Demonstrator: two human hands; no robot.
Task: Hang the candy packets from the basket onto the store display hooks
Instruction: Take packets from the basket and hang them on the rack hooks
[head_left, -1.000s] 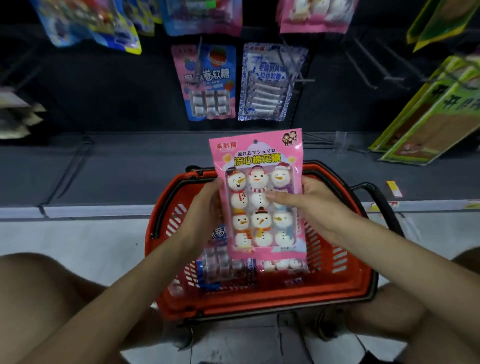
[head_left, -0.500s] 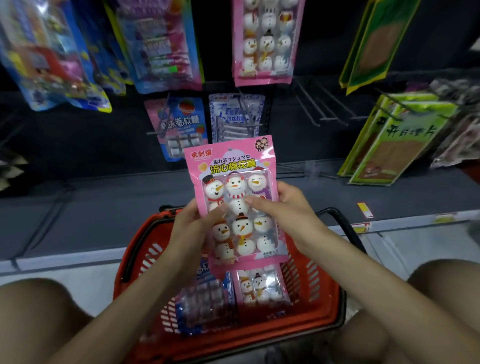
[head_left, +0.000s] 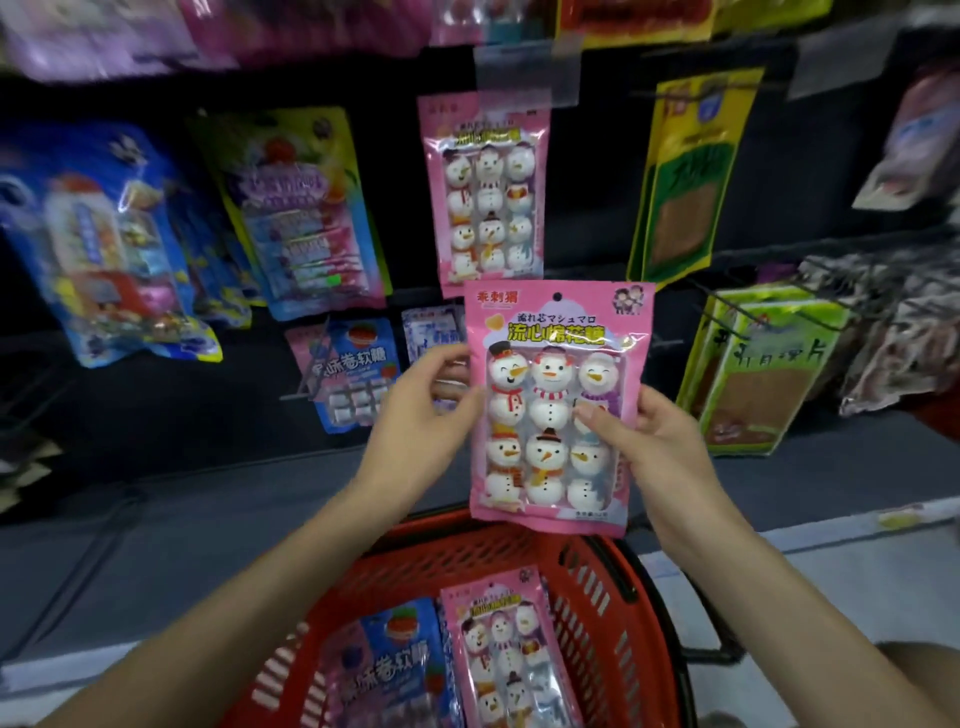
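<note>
L hand + R hand pinch snowman packet at its side edges; tiny hang hole cld miss, pkt drops in basket.

We saw two arms coming in from the lower edge, both bare for as much of them as was in view. The left forearm and the right forearm were slim and smooth, uncovered from wrist to frame edge. The left hand and the right hand were bare as well, with slender fingers. The right thumb's nail looked short and natural. At the lower right corner we made out a bare knee, blurred. Any clothing lay outside the view.
</note>
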